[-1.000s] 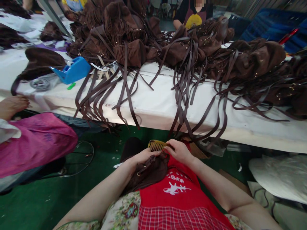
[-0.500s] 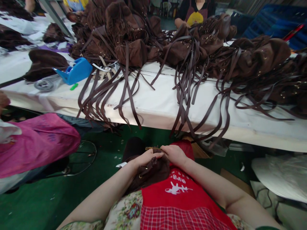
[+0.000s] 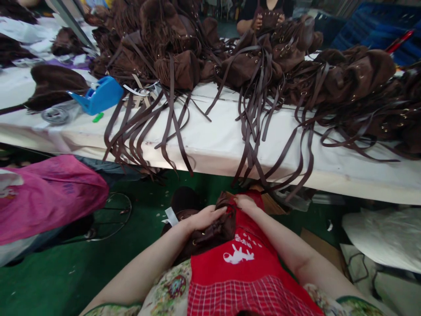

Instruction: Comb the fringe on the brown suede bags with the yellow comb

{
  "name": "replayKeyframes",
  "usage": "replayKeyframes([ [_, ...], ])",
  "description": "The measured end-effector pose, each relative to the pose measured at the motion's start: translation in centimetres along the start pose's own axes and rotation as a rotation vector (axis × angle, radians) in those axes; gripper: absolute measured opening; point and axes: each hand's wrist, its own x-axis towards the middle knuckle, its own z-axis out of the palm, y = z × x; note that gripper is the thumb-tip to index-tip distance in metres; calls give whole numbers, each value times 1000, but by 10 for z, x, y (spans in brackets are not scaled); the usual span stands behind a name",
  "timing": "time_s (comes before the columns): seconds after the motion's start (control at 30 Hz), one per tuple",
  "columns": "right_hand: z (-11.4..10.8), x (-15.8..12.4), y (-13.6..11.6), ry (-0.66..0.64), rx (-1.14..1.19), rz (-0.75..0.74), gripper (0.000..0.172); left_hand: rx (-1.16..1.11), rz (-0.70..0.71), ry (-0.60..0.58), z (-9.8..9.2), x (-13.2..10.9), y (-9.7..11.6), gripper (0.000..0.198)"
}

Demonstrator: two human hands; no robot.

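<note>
A dark brown suede bag (image 3: 210, 232) with small brass-coloured eyelets lies on my lap, partly over my red apron. My left hand (image 3: 208, 216) is closed on its upper part, thumb on top. On the other side, my right hand (image 3: 246, 204) has its fingers bent at the bag's far edge; the fingertips are partly hidden, and they seem to pinch that edge. Between the hands the brown material is bunched up. A white tag (image 3: 171, 216) sticks out at the bag's left.
The white-covered table (image 3: 213, 149) ahead carries heaped brown bags (image 3: 179, 70), their straps (image 3: 251, 153) hanging over its front edge. On its left are a blue tape dispenser (image 3: 101, 95) and a tape roll (image 3: 55, 115). A person in pink (image 3: 55, 193) sits at left; another (image 3: 268, 19) handles a bag opposite.
The bag's top, which showed a brass-coloured edge between my hands, is now folded upward and bunched. My right hand has shifted slightly right, away from the left. The white tag stands higher.
</note>
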Motion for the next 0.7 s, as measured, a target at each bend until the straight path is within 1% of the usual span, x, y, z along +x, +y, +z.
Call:
replayKeyframes([
  [0.1,-13,-4,11,78,51,-32,36,-164,-60,53,-8,1,-9,47],
  [0.17,-23,-16,7,136,88,-77,39,-261,-76,59,-10,4,-15,45],
  [0.2,-28,-25,1,169,119,-129,41,-295,-76,50,-10,6,-17,44],
  [0.27,-35,-45,-13,220,178,-292,41,-327,-60,33,-8,10,-19,41],
  [0.33,-37,-66,-28,249,163,-443,38,-316,-32,23,-6,13,-21,39],
  [0.37,-36,-74,-35,254,122,-478,35,-301,-17,25,-5,15,-22,38],
  [0.43,-34,-86,-45,254,21,-465,32,-268,11,29,-4,16,-26,37],
  [0.53,-33,-91,-55,248,-65,-439,30,-222,43,54,-4,16,-29,37],
  [0.6,-34,-90,-59,246,-107,-434,30,-148,55,65,-4,12,-26,34],
  [0.7,-37,-88,-60,231,-147,-418,30,-18,79,55,-2,3,-14,30],
])
